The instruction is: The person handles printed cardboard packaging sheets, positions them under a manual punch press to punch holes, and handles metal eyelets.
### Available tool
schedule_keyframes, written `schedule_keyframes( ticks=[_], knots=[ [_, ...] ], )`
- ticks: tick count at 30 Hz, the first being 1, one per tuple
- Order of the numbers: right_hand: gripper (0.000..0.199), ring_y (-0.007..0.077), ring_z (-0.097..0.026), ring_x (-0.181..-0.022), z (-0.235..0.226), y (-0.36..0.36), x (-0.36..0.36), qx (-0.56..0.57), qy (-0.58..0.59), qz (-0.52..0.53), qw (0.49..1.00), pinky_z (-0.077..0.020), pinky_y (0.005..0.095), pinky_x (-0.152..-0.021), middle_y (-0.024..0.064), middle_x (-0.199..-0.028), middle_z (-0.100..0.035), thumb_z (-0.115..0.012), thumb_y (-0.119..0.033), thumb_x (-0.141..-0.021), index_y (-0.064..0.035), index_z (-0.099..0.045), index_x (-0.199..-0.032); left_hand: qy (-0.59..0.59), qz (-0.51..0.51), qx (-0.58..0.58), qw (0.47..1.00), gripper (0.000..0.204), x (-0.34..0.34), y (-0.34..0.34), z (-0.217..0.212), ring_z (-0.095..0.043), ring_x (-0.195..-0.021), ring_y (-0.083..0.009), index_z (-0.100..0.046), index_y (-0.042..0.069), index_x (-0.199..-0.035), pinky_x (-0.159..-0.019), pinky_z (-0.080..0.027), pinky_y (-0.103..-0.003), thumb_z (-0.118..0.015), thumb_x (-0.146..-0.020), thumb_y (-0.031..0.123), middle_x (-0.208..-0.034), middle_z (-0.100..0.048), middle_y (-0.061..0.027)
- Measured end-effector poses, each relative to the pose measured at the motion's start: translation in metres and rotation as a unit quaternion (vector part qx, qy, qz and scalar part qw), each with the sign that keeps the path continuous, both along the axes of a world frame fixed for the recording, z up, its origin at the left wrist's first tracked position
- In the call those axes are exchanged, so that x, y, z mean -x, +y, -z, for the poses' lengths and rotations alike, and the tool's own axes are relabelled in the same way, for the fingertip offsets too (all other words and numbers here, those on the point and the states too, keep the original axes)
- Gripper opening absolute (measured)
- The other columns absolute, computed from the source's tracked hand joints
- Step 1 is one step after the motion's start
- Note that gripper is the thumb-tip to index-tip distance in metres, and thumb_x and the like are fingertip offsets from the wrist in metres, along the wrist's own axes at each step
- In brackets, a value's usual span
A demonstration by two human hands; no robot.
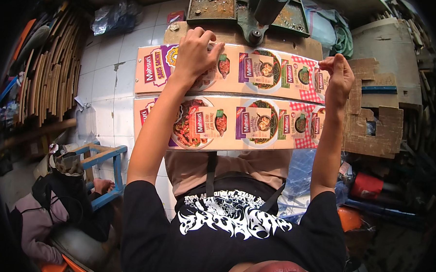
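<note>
Two long printed cardboard sheets with food pictures lie side by side over my lap. The far printed sheet (254,69) runs left to right, and the near printed sheet (237,123) lies just below it. My left hand (195,52) presses down on the far sheet near its left part, fingers curled on its top edge. My right hand (338,77) pinches the right end of the far sheet between thumb and fingers.
A green metal press machine (251,10) stands on a wooden bench beyond the sheets. Brown die-cut cardboard (375,124) lies at right. Stacked wooden strips (49,65) lean at left. Another person (60,211) sits at lower left beside a blue wooden stool (104,160).
</note>
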State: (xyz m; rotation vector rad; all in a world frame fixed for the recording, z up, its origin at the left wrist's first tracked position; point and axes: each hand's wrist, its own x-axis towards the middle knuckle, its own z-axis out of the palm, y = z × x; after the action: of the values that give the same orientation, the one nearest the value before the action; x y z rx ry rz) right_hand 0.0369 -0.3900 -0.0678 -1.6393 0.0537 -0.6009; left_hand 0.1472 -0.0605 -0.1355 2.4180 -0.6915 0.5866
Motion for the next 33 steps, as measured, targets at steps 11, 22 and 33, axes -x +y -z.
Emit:
schedule_keyframes(
  ticks=[11, 22, 33],
  knots=[
    [0.043, 0.0135, -0.063, -0.079, 0.185, -0.177, 0.125, -0.028, 0.206, 0.305, 0.93, -0.0532, 0.0266, -0.069, 0.0086, -0.101, -0.061, -0.068, -0.019, -0.094, -0.0001, -0.048, -0.127, 0.18, 0.157, -0.1, 0.966, 0.03, 0.094, 0.039, -0.123, -0.057, -0.112, -0.0355, -0.062, 0.002, -0.107, -0.097, -0.045, -0.043, -0.07, -0.089, 0.025, -0.116, -0.059, -0.0162],
    [0.04, 0.0137, -0.065, -0.067, 0.4, -0.096, 0.258, -0.257, 0.53, 0.224, 0.776, -0.0481, 0.0293, -0.049, 0.0046, -0.095, -0.069, -0.066, -0.032, -0.087, -0.0087, -0.06, -0.119, 0.202, 0.901, -0.253, 0.287, 0.044, 0.233, 0.065, -0.297, -0.057, -0.114, -0.0284, -0.058, 0.001, -0.124, -0.093, -0.046, -0.047, -0.056, -0.085, 0.021, -0.123, -0.061, -0.012],
    [0.037, 0.0139, -0.065, -0.07, 0.444, -0.067, 0.308, -0.221, 0.575, 0.057, 0.785, -0.0506, 0.0293, -0.056, 0.0053, -0.093, -0.069, -0.063, -0.036, -0.092, -0.008, -0.061, -0.117, 0.167, 0.918, 0.005, 0.36, 0.024, 0.221, 0.045, -0.23, -0.055, -0.081, -0.0174, -0.06, 0.004, -0.092, -0.072, -0.042, -0.032, -0.054, -0.097, 0.026, -0.094, -0.058, -0.0048]
  ],
)
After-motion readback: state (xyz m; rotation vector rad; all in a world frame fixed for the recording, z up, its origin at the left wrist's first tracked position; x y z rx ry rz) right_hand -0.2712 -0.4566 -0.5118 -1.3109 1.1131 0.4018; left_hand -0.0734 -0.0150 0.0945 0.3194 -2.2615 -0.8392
